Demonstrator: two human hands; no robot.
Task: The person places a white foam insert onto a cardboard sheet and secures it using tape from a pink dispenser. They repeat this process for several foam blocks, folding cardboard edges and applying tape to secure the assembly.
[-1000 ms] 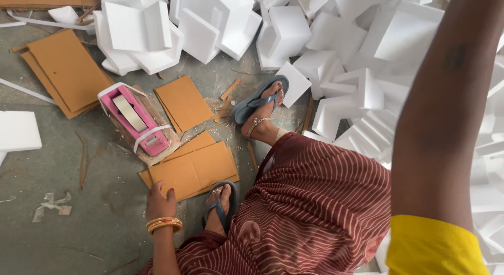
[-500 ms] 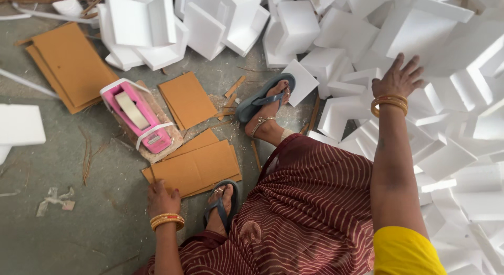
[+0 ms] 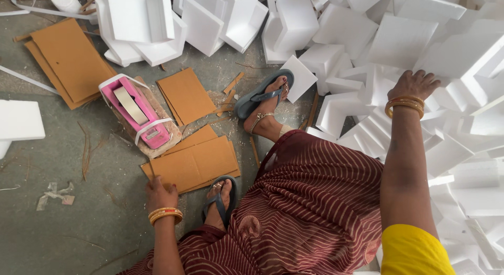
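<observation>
I look straight down at a person crouching on a grey floor (image 3: pixel 52 233) in a maroon striped garment. The 2 hands are well apart. My left hand (image 3: pixel 160 193) rests low in the view, fingers pressed down on the near edge of a flat brown cardboard sheet (image 3: pixel 197 162), not clamped around it. My right hand (image 3: pixel 415 85), with gold bangles at the wrist, reaches far to the right and lies palm-down on a white foam block (image 3: pixel 399 41) in a large heap of similar pieces; I cannot tell whether the fingers grip it. Just beyond the cardboard sheet sits a pink tape dispenser (image 3: pixel 137 111). More cardboard (image 3: pixel 71 59) lies at upper left.
</observation>
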